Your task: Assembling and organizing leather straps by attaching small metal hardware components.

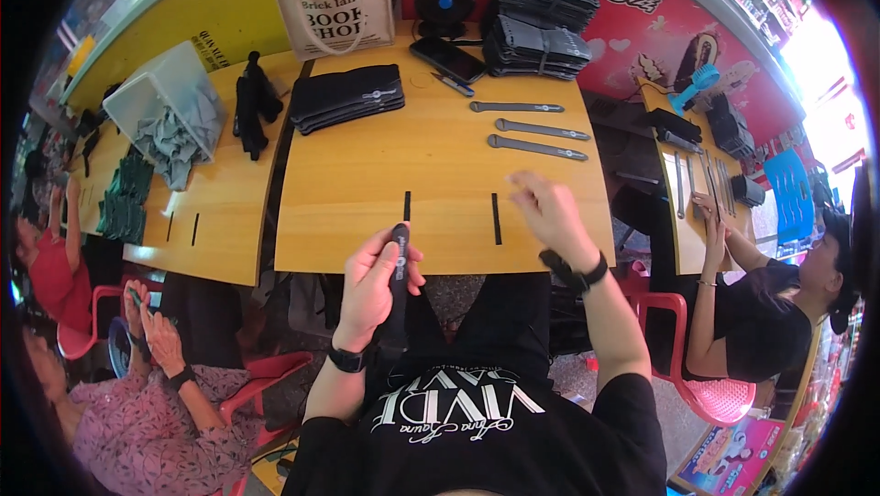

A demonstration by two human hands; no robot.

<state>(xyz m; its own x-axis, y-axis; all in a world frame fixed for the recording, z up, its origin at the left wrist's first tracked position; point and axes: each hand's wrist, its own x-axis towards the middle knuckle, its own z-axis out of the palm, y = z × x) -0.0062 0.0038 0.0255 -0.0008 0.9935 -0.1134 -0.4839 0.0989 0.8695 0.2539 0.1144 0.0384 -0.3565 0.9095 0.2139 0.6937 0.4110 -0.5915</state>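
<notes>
My left hand, near the table's front edge, is closed around a dark strap. The strap stands nearly upright, its rounded end up and its lower part hanging past the edge over my lap. My right hand is raised over the right side of the table, fingers loosely bent and apart, with nothing visible in them. Beyond it lie three grey straps with rounded ends: an upper strap, a middle strap and a lower strap. Two short black strips, the left strip and the right strip, mark the wooden tabletop.
A pile of black fabric pieces, a tote bag, a small black fan, a phone, a pen and banded grey stacks line the back. People work at side tables; a white bin lies tipped at left.
</notes>
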